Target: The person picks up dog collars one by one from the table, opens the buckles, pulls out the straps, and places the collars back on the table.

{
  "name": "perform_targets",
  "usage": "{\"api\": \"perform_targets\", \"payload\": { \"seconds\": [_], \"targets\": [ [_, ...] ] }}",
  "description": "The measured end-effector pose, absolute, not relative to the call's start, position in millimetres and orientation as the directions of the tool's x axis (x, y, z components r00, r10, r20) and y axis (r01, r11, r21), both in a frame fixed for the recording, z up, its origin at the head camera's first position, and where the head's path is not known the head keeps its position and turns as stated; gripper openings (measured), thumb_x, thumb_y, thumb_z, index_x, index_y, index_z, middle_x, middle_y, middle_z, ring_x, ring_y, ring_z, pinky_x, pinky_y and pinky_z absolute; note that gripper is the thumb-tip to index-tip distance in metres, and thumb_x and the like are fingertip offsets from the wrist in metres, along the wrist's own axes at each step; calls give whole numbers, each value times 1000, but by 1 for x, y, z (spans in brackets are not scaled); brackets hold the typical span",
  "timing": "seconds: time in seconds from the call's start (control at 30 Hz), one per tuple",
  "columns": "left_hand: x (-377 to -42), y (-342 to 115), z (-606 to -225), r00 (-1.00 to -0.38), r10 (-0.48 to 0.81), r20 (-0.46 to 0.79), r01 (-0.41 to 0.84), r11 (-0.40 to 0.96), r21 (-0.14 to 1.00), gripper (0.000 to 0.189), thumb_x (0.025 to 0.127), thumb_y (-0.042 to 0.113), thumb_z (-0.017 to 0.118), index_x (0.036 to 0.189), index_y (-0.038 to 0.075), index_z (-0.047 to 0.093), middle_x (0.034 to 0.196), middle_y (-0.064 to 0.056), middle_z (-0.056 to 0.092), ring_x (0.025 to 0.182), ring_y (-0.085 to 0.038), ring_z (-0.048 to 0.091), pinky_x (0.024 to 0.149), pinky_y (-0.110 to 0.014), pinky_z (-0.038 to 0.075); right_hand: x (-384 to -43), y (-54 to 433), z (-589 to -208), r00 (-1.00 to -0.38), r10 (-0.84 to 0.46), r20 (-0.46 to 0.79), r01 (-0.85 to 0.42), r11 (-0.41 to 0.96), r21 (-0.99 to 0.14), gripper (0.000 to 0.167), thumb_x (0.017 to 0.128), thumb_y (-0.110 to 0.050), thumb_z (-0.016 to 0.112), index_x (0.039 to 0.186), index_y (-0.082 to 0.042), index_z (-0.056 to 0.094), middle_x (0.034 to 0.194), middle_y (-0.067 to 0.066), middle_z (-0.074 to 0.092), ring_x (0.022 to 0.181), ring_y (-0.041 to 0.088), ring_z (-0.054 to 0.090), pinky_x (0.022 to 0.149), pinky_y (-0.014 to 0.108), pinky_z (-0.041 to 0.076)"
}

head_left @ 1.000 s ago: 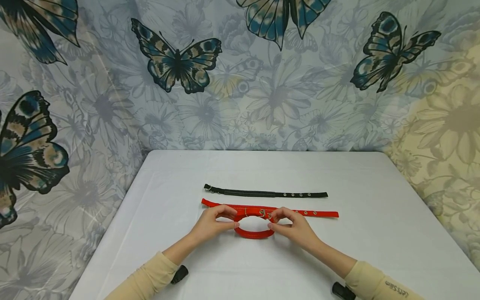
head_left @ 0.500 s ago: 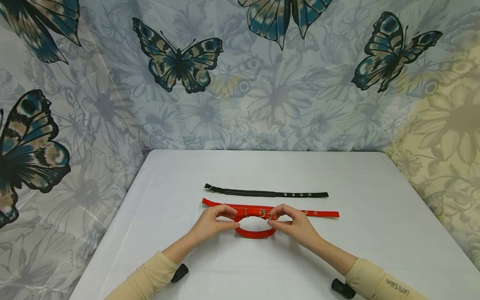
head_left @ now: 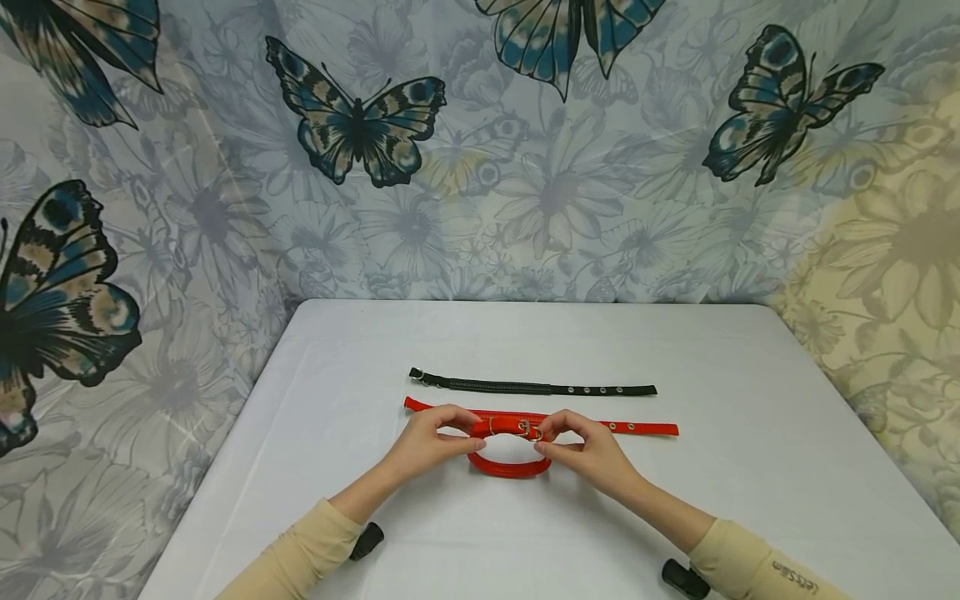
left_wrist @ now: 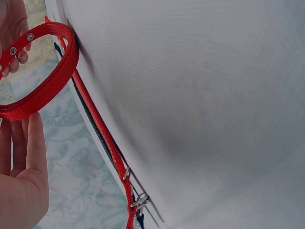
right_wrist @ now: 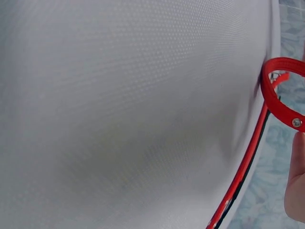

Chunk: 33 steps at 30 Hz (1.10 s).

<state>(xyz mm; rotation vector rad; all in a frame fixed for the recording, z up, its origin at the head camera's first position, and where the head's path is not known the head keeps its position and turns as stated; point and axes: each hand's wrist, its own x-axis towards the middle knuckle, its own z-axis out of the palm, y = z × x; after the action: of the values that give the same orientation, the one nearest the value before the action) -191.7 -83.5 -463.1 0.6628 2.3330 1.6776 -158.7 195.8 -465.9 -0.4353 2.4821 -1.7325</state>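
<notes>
A red collar (head_left: 510, 470), buckled into a loop, stands upright at the middle of the table, held between both hands. My left hand (head_left: 431, 442) pinches its left side with thumb and fingers. On the opposite side, near the metal buckle (head_left: 525, 427), my right hand (head_left: 588, 450) pinches the band. The left wrist view shows eyelets along the looped collar (left_wrist: 62, 76), with the left fingers at its underside. Only part of the right hand (right_wrist: 298, 186) enters the right wrist view, close to an eyelet. Just behind lies a second red collar (head_left: 645, 428), stretched flat and partly hidden by the hands.
A black collar (head_left: 495, 386) lies straight behind the red ones, its buckle at the left and eyelets at the right. All rest on a white table (head_left: 360, 333). Beyond its far edge hangs a butterfly-patterned cloth (head_left: 555, 200). Black devices (head_left: 686, 578) sit under both forearms.
My left hand has shifted slightly right, its fingertips further over the looped collar's top left. The right hand stays nearly still, and the two flat collars have not moved.
</notes>
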Motion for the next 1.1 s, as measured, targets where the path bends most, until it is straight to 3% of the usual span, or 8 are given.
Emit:
{"api": "perform_targets", "payload": {
  "seconds": [0.33, 0.77, 1.1],
  "targets": [
    [-191, -83, -464, -879, 466, 101, 239, 248, 939, 26, 82, 21, 80, 106, 14, 71, 100, 5, 68, 97, -15, 63, 81, -25, 55, -160, 193, -467, -937, -321, 140, -228, 257, -939, 29, 84, -19, 78, 109, -12, 65, 101, 5, 64, 93, 19, 60, 79, 28, 56],
    [-188, -80, -462, -868, 483, 113, 244, 218, 945, 26, 83, 17, 80, 106, 7, 71, 101, -3, 68, 97, -20, 63, 80, -27, 56, -159, 186, -460, -934, -328, 139, -231, 261, -937, 23, 86, -18, 77, 105, -14, 66, 103, 4, 64, 96, 18, 64, 82, 28, 56],
    [-187, -76, -452, -860, 499, 107, 261, 251, 932, 26, 83, 15, 80, 106, 10, 70, 99, 2, 69, 96, -16, 64, 80, -25, 56, -158, 186, -459, -935, -322, 150, -243, 273, -931, 22, 85, -19, 77, 104, -15, 66, 102, 2, 65, 97, 18, 63, 80, 28, 56]
  ]
}}
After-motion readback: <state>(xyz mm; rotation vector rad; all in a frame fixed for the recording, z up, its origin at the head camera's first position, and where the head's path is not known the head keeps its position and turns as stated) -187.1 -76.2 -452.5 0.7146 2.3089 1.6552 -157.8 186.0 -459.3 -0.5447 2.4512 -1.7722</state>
